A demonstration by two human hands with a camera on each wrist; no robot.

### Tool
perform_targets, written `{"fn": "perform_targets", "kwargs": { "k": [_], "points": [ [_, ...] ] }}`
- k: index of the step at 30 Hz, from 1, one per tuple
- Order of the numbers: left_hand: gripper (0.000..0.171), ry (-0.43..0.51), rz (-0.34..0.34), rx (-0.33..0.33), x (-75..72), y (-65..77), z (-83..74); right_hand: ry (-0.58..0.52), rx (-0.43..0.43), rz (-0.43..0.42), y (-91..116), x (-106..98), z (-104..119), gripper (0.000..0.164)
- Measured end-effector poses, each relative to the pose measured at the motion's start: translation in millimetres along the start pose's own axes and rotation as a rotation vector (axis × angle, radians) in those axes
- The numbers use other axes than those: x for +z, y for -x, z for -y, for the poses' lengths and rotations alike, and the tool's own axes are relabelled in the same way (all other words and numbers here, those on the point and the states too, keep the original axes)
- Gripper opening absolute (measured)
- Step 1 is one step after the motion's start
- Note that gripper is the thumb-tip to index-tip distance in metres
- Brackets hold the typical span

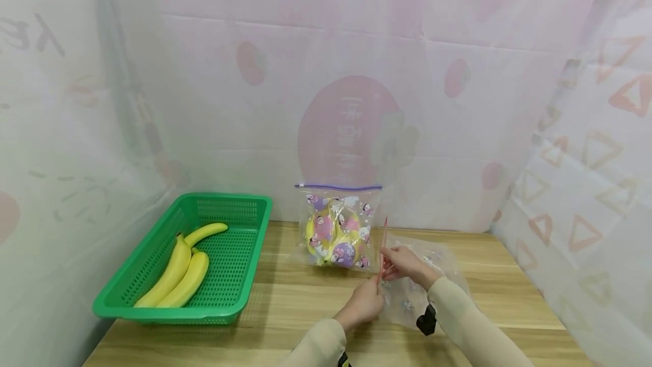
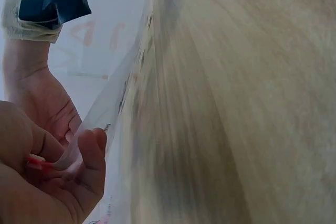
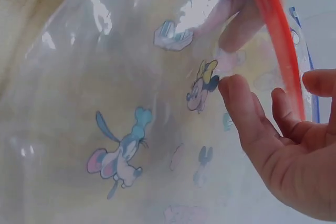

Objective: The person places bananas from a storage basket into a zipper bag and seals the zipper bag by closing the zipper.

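A clear zip bag (image 1: 407, 302) with a red zip edge and printed cartoon figures spreads across the wood tabletop, with its zip edge raised. My left hand (image 1: 365, 301) pinches the lower end of that red zip between thumb and fingers. Farther up the same edge is my right hand (image 1: 404, 264). In the right wrist view, the right fingers (image 3: 239, 98) curl by the red zip (image 3: 283, 51), thumb on the other side, with fingertips at the bag's film. Through the film, part of the left hand (image 3: 247, 17) shows. A small pale piece (image 2: 35, 158) sits on the red zip at the left hand.
A second zip bag (image 1: 338, 228), purple-topped and holding yellow fruit, stands upright against the back curtain. At the left, a green basket (image 1: 248, 276) holds three bananas (image 1: 175, 271). Printed curtains (image 1: 438, 112) enclose the wooden table (image 1: 285, 310).
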State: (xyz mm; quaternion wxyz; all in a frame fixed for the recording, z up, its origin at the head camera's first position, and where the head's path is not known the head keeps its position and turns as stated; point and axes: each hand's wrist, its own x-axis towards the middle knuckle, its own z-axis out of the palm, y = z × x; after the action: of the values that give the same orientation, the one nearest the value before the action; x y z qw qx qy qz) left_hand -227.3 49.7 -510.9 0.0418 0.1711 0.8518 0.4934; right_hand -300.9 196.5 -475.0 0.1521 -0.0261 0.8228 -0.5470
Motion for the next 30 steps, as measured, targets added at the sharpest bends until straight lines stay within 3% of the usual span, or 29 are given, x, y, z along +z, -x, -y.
{"fn": "perform_targets", "kwargs": {
  "k": [5, 10, 18, 22, 26, 30],
  "points": [
    [0.034, -0.048, -0.068, 0.082, -7.8, -1.7, -3.2, 0.034, 0.01, -0.069, -6, -3, 11, 0.04],
    [0.019, -0.072, -0.134, 0.108, -15.2, -0.8, -5.9, 0.025, 0.006, -0.11, -13, -2, 25, 0.04],
    [0.029, -0.145, -0.223, 0.168, -24.9, 3.7, -4.2, -0.032, -0.035, -0.15, -13, 0, 55, 0.028],
    [0.027, -0.113, -0.169, 0.156, -37.0, 11.1, -2.5, -0.043, -0.072, -0.137, -9, 7, 65, 0.024],
    [0.019, 0.004, -0.082, 0.065, -54.9, 20.3, -8.4, -0.055, -0.1, -0.143, -6, 16, 70, 0.023],
    [0.039, 0.052, -0.07, 0.001, -69.2, 20.5, -13.5, -0.048, -0.122, -0.15, -4, 23, 74, 0.019]
  ]
}}
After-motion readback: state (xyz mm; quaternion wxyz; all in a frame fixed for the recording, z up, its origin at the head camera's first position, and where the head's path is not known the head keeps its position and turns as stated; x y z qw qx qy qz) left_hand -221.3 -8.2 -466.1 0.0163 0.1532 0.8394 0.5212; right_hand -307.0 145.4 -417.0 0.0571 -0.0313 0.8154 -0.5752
